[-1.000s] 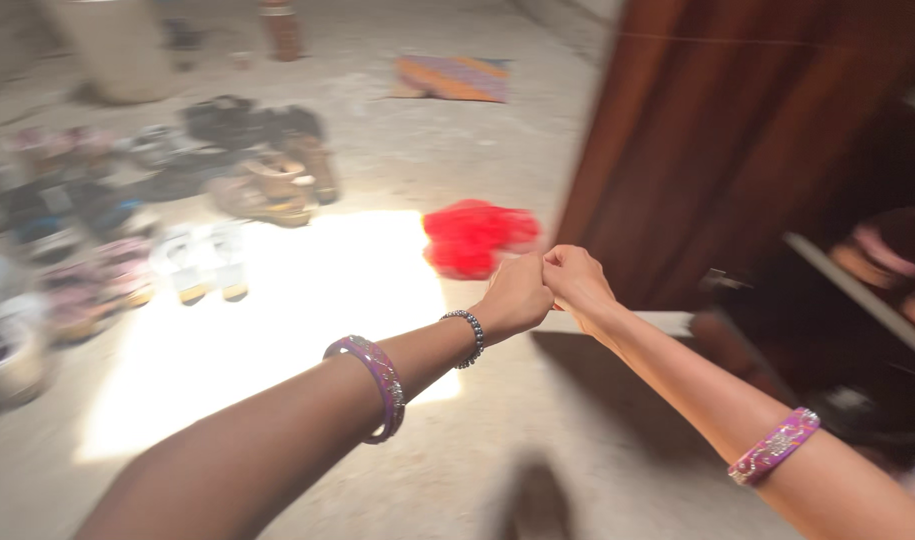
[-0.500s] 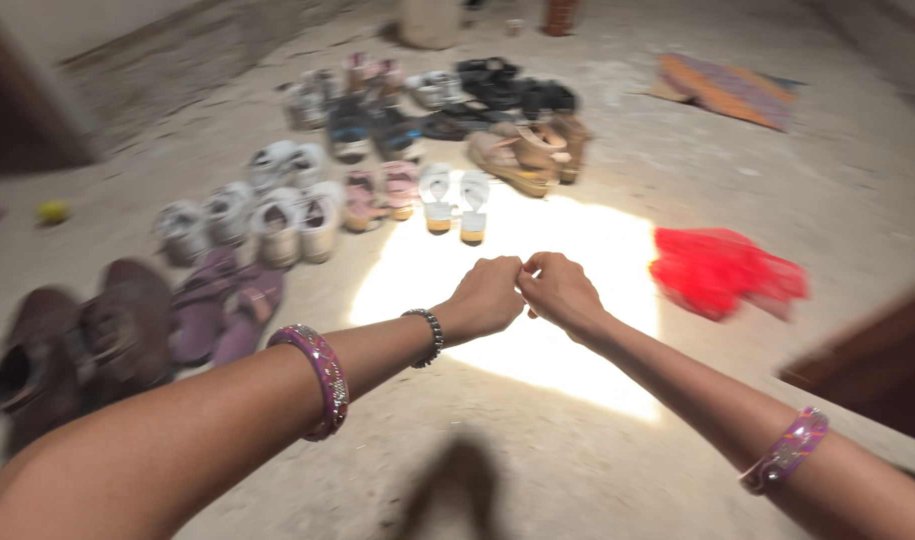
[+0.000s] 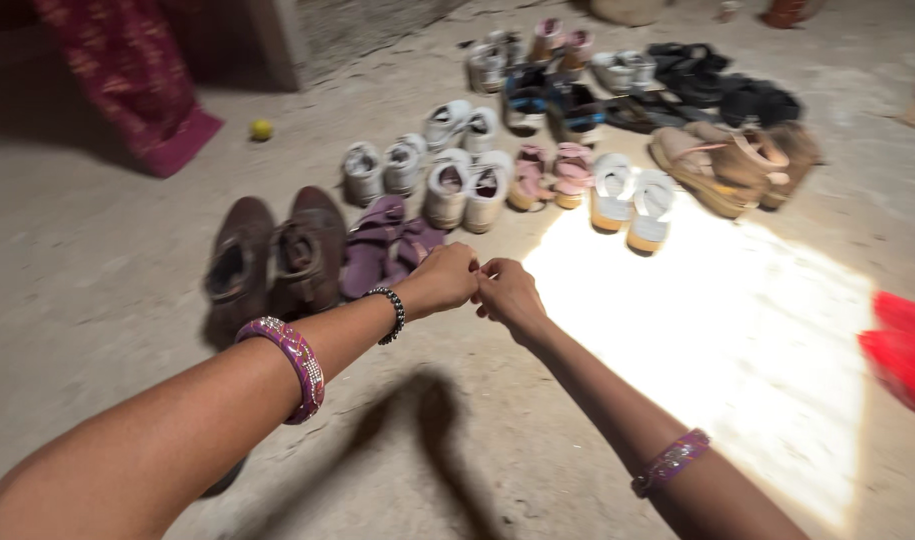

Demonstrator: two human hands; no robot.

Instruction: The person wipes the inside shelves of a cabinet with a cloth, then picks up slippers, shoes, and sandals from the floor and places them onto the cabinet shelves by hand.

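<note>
Floor (image 3: 97, 300): bare concrete, matt, rough & dusty, pitted. Brown shoes (image 3: 272, 255): suede-like, matt, scuffed. Purple sandals (image 3: 387, 245): soft fabric-looking straps, dull. White sneakers (image 3: 467, 190): smooth synthetic, grubby. Tan wedges (image 3: 732, 165): leather-look uppers w/ slight sheen. Left wrist: purple bangle (image 3: 292, 360) glossy w/ glittery stones, bead bracelet (image 3: 392, 312) dark, shiny. Right-arm bangle (image 3: 670, 462): purple, glittery. Red net cloth (image 3: 902, 350): thin, crumpled. Maroon cloth (image 3: 127, 70): woven, patterned, matt. Yellow ball (image 3: 262, 129): matt.
</note>
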